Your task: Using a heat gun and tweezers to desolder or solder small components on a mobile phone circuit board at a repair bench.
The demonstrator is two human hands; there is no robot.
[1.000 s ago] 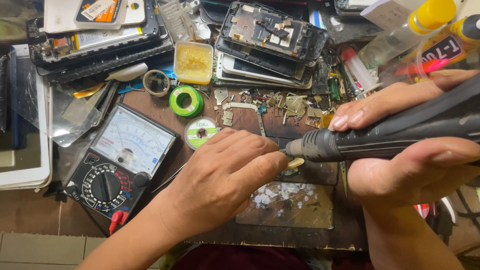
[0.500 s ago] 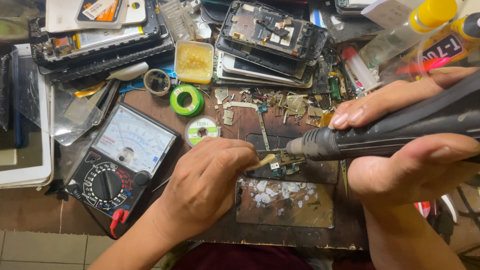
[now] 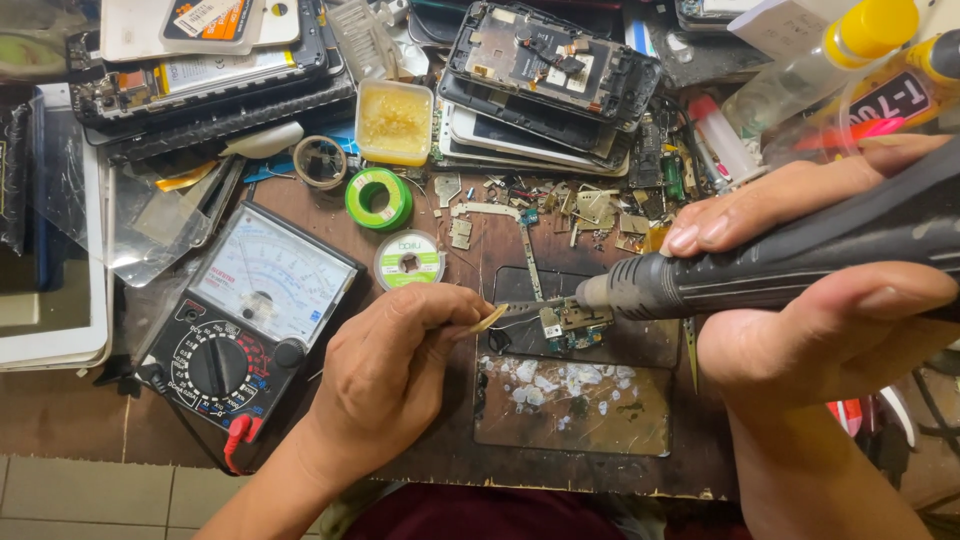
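Carefully working a small circuit board (image 3: 572,325).
Right hand (image 3: 810,300) grips the grey rotary tool (image 3: 790,262); left hand (image 3: 400,370) pinches a tan stick (image 3: 487,319); steadiness seems key.

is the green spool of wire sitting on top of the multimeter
No, the green spool lies on the bench above the multimeter, clear of its case.

Left hand (image 3: 385,375) now sits lower-left than before, uncovering the small circuit board (image 3: 570,325). Thin tan stick (image 3: 487,319) in its fingers (image 3: 455,312) now points right, towards the soldering tool's tip (image 3: 590,293).
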